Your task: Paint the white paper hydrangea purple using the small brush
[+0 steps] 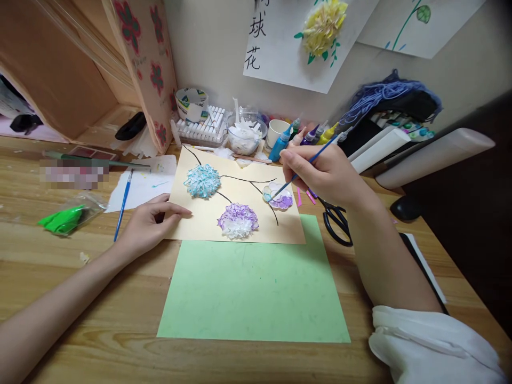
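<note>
A cream sheet [208, 218] lies on the wooden desk with black stems, a blue tissue flower [202, 180] and a purple-and-white tissue flower [237, 220]. My right hand [324, 173] pinches a blue-handled paintbrush [308, 165], its tip in a small flower-shaped palette [279, 195] of purple paint on the sheet's right side. My left hand [150, 224] rests on the sheet's left edge, fingers loosely curled and pressing the paper, holding nothing.
A green sheet [256, 293] lies nearer me. Black scissors [336, 221] sit right of the sheets. A second blue brush [123, 204] and a green bag [64, 218] lie left. Paint bottles [280, 144], a bowl of tissue [244, 138] and markers [204, 128] line the back.
</note>
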`<state>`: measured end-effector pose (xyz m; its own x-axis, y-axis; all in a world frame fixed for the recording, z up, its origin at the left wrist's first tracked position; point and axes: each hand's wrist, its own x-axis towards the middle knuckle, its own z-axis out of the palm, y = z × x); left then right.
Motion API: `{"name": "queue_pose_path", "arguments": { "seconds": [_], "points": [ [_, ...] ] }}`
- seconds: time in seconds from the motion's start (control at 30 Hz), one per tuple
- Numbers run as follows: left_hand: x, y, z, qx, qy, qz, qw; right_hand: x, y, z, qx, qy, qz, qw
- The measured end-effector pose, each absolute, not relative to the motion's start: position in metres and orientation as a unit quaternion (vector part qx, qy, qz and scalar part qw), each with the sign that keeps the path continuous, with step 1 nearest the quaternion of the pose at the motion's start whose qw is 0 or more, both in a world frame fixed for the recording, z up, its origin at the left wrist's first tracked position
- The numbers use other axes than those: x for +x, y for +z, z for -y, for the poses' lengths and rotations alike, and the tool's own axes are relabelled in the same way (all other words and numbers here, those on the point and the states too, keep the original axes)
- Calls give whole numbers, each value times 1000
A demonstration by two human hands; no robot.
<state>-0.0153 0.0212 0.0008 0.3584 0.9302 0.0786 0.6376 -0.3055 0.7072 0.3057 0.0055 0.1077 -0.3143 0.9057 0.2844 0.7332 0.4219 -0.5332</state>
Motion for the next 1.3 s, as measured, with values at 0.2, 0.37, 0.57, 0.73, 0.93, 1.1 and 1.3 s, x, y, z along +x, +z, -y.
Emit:
{"name": "queue_pose_path", "arguments": {
  "seconds": [0.2,0.37,0.57,0.73,0.93,1.1,1.3],
  "points": [
    [-12,2,-21,767,246,-509,304,286,93,2,-394,251,822,325],
    [-10,5,-21,768,244,-508,305,278,88,3,-372,250,840,305],
    [-11,6,-20,763,250,-507,315,275,83,2,-348,212,875,262],
    [-10,7,-20,760,252,-510,314,277,85,3,-345,191,879,269],
    [-10,6,-21,757,256,-512,314,275,84,4,-331,191,889,253],
    [-11,6,-20,759,257,-507,316,275,86,4,-329,175,891,261],
    [-10,6,-20,754,262,-511,319,277,88,4,-329,183,891,253]
  ]
}}
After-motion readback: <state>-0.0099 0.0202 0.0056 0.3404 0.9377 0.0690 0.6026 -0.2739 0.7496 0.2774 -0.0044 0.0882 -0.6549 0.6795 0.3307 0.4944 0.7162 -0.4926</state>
